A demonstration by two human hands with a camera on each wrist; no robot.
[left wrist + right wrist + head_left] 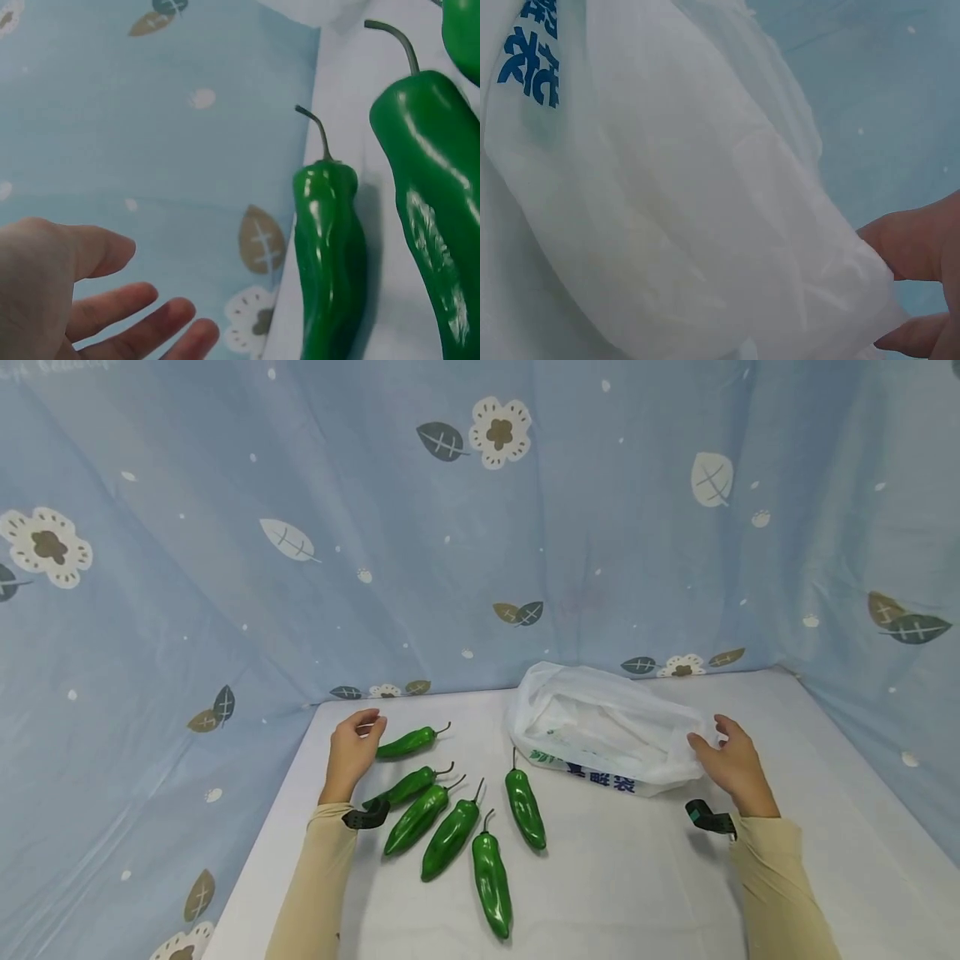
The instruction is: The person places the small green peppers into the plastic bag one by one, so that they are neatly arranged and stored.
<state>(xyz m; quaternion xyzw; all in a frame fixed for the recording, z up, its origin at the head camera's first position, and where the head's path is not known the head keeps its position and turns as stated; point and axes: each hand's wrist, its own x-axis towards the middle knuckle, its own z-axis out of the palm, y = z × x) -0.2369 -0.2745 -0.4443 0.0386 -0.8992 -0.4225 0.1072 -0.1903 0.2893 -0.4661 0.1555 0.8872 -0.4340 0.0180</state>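
Note:
My left hand (351, 758) is held over the table's left side with fingers loosely bent and nothing in them. Close by lies a green chili pepper (408, 742), its tip end hidden behind the hand; the left wrist view shows a gap between the fingers and the nearest pepper (330, 247). Several more glossy green peppers with stems spread toward the front, among them one pepper (492, 885) in the foreground. At the right, my right hand (738, 768) pinches the edge of a white plastic bag (682, 187) between thumb and finger. The bag lies with its mouth spread.
A white cloth covers the table (600, 885). Behind and at both sides hangs a blue curtain (390, 560) with leaf and flower prints. One pepper (526, 808) lies just in front of the bag's left end.

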